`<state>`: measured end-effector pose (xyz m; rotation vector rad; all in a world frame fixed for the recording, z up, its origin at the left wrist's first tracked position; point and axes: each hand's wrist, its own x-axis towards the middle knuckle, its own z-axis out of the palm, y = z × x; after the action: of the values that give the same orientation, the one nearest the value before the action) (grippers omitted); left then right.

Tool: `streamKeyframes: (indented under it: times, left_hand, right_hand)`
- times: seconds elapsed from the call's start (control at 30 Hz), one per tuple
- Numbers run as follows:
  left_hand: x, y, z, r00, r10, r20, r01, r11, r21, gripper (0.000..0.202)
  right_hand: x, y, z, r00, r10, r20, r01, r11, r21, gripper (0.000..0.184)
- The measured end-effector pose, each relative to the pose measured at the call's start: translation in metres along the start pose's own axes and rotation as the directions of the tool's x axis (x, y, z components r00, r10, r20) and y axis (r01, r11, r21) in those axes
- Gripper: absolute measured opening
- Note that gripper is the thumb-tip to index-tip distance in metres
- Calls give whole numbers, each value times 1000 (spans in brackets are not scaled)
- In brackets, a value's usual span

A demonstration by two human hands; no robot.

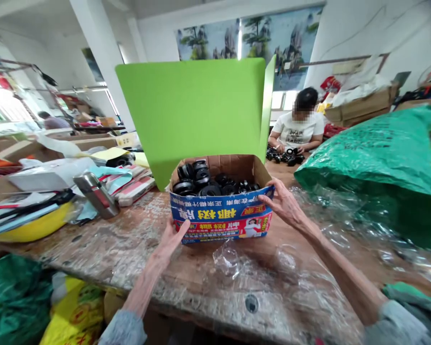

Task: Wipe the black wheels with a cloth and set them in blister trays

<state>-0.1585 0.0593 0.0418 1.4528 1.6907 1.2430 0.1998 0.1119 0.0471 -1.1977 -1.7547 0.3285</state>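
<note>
A blue and red printed cardboard box (219,223), its lettering upside down, stands on the worn wooden table (129,254). Its top is open, and several round black grooved parts (201,179) lie inside. My left hand (174,235) grips the box low on its left side, thumb on the front face. At the upper right corner, my right hand (282,201) is closed over the rim, with its thumb on the front. Clear plastic pieces (227,258) lie on the table in front of the box.
Behind the box rises a bright green panel (197,105). A large green plastic bag (377,163) covers the right side, near more clear pieces. On the left are a metal flask (96,195) and a yellow basin (39,223). Another person (298,124) handles black parts across the table.
</note>
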Motion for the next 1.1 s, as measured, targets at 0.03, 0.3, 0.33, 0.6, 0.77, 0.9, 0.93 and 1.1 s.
streamKeyframes:
  times: [0.03, 0.3, 0.33, 0.6, 0.77, 0.9, 0.93, 1.1]
  left_hand:
    - [5, 7, 4, 997, -48, 57, 53, 994, -95, 66]
    - [-3, 20, 37, 992, -121, 30, 124, 945, -303, 56]
    - [-1, 20, 40, 993, -105, 47, 114, 942, -315, 56]
    - [-23, -6, 50, 988, 15, -153, -28, 996, -80, 62]
    - [-99, -35, 76, 859, 375, 349, -500, 763, 410, 40]
    - [-104, -51, 89, 797, 450, 404, -600, 673, 433, 19]
    - [-98, -54, 89, 788, 483, 381, -613, 665, 426, 16]
    - [-70, -75, 96, 714, 577, 397, -700, 590, 402, 35]
  right_hand:
    - [-2, 0, 1, 1000, 27, -7, -27, 999, 18, 42]
    - [1, 6, -14, 987, 157, -18, -155, 984, 93, 46]
    - [4, 10, -17, 986, 168, -18, -165, 981, 105, 47]
    - [-83, -14, -37, 987, -3, -161, -53, 940, -338, 51]
    - [-194, -3, -12, 972, 151, 178, -2, 770, -639, 18]
    - [-213, -7, 18, 958, 208, 197, -44, 786, -616, 17]
    - [-210, -12, 23, 956, 202, 214, -35, 800, -598, 16]
    - [-185, -3, 7, 972, 178, 153, -67, 834, -547, 33]
